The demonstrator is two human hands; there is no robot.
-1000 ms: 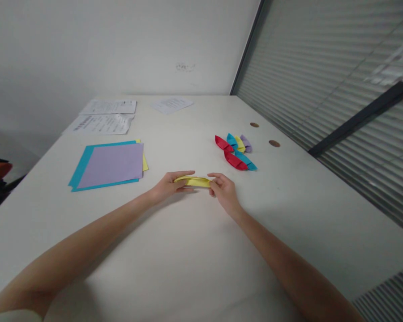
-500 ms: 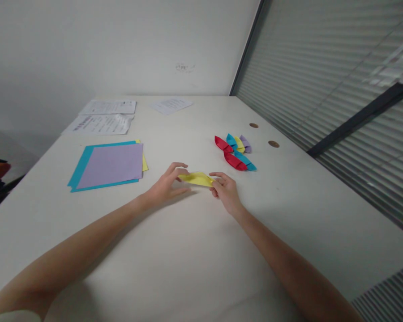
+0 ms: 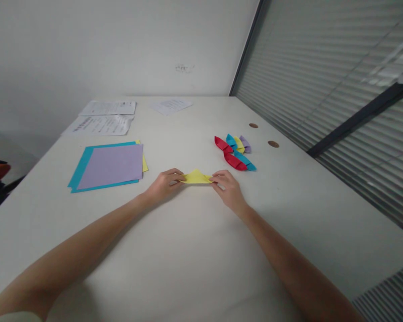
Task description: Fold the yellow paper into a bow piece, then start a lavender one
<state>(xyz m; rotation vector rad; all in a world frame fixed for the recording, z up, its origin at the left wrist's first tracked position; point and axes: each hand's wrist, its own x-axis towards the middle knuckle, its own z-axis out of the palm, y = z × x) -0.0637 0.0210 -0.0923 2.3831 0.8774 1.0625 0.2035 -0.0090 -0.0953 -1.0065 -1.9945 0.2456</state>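
**White table (image 3: 195,250), yellow paper (image 3: 195,177) right in the middle**

Left hand (image 3: 164,184) and right hand (image 3: 229,188) each pinch one end of it. Both grips are closed tight, pressing it low on the table, probably to keep it taut. Colored folded pieces (image 3: 235,152) sit off right, flat sheets (image 3: 110,165) left.

- You are in an office, at a white desk (image 3: 195,250) with cable holes (image 3: 273,144).
- Printed sheets (image 3: 100,124) lie ahead of you.
- Blinds (image 3: 322,67) cover the glass wall.

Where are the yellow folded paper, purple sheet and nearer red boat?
yellow folded paper (image 3: 196,178), head view, its raised middle.
purple sheet (image 3: 112,165), head view, its centre.
nearer red boat (image 3: 235,162), head view, its middle.
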